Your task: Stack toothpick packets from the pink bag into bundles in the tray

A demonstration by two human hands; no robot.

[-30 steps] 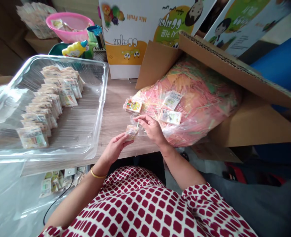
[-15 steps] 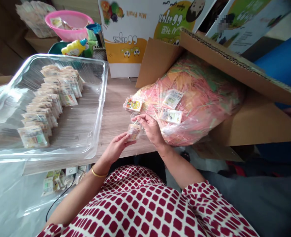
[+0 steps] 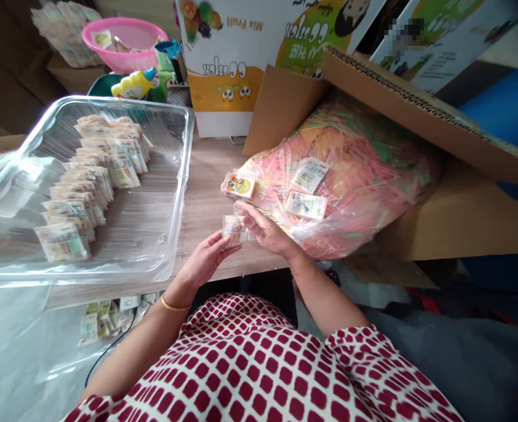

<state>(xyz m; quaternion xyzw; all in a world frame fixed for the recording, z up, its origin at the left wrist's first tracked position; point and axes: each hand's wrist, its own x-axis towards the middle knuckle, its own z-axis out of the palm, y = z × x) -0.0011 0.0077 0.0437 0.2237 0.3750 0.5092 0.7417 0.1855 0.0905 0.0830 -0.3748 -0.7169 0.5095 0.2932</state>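
My left hand (image 3: 203, 261) pinches a small clear sachet (image 3: 233, 228) with coloured sticks inside, just above the wooden table's front edge. My right hand (image 3: 263, 228) closes on the same sachet from the right, fingers curled at its top. Beside my right hand lies a large clear bag of coloured sticks (image 3: 355, 170), spilling out of a tipped cardboard box (image 3: 452, 217). Three printed sachets (image 3: 305, 205) rest on the bag. A clear plastic tray (image 3: 171, 234) to the left holds rows of filled sachets (image 3: 87, 187).
Printed cartons (image 3: 227, 76) stand behind the table (image 3: 206, 205). A pink bowl (image 3: 122, 41), a yellow bottle (image 3: 133, 85) and stacked packets are at the back left. More sachets (image 3: 104, 316) lie below the table edge near a black cable. Plastic sheet covers the lower left.
The sachet has shifted slightly left and lower between my hands; my right fingers have dropped from a thin stick above it to grip its top edge.
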